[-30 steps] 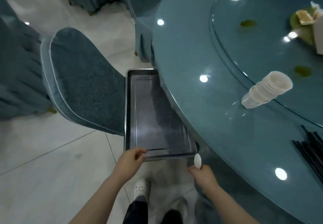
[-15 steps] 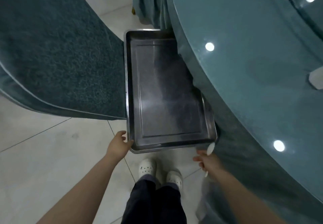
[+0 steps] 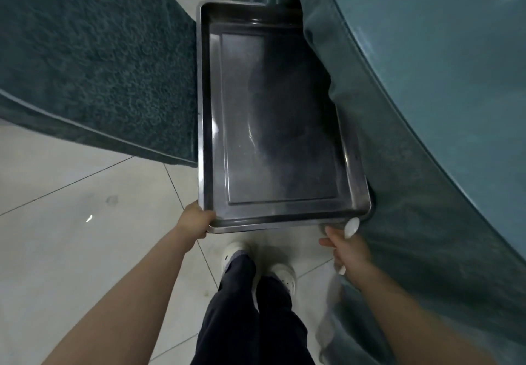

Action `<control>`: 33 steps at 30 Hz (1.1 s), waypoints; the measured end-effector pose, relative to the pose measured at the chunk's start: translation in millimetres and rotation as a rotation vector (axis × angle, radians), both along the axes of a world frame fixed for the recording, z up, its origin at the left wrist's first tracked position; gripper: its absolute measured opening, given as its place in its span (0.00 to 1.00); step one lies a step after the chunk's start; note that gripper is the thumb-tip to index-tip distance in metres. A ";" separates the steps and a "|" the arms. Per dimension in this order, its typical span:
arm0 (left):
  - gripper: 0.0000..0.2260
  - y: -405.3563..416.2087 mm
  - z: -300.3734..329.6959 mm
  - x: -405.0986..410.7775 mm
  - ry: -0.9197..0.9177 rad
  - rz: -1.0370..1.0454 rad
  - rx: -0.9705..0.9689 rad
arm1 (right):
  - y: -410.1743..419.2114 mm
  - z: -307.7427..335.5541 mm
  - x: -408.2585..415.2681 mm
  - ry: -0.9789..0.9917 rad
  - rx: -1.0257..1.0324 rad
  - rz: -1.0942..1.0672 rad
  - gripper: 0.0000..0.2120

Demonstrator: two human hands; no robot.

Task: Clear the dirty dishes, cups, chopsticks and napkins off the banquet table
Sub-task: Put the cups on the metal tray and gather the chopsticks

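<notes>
Gripping the near left corner of the metal tray (image 3: 273, 125), the left hand (image 3: 196, 221) is seen at lower centre-left of the frame, its fingers curled under the rim and the thumb side laid against the corner's edge. The tray is a dark rectangular pan with a raised rim, lying lengthwise up the middle of the frame; its flat bottom carries nothing. Its right long edge is tucked under the hanging tablecloth (image 3: 412, 193) of the banquet table (image 3: 455, 51), whose glossy teal top fills the upper right of the frame. The left long edge of the tray is set against the seat of a teal covered chair (image 3: 94, 51) in the upper left. The right hand (image 3: 348, 249) is placed at the near right corner of the tray, at lower centre-right; it is closed around a white spoon (image 3: 351, 226), the bowl of which projects above the fingers just beside the tray rim while the handle tip shows below the palm. Whether the right-hand fingers also touch the tray rim cannot be told. Pale floor tiles (image 3: 71, 222) are seen at lower left, with white shoes (image 3: 236, 252) and dark trousers at bottom centre.
</notes>
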State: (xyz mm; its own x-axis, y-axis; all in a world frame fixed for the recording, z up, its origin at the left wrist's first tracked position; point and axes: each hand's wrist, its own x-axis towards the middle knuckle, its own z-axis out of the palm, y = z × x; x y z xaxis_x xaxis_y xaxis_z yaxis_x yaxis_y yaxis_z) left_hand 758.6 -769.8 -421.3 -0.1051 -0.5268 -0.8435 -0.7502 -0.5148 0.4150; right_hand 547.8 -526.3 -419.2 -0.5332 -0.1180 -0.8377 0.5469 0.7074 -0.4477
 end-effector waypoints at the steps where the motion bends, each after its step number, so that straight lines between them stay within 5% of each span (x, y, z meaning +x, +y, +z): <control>1: 0.06 2.1 7.5 2.6 0.021 0.014 0.022 | 3.3 2.1 1.7 0.008 0.000 -0.005 0.06; 8: 0.08 34.0 69.4 43.4 0.047 0.055 0.002 | 33.4 34.8 27.2 0.031 -0.057 -0.088 0.04; 12: 0.10 56.2 105.9 65.7 0.071 0.050 -0.031 | 54.0 61.8 43.1 -0.081 -0.202 -0.308 0.04; 15: 0.10 69.8 128.0 80.8 0.068 0.049 -0.070 | 67.7 79.1 43.4 -0.025 -0.122 -0.452 0.10; 33: 0.11 143.5 222.3 233.8 0.137 -0.167 -0.217 | 199.4 160.4 213.6 0.007 -0.153 -0.543 0.09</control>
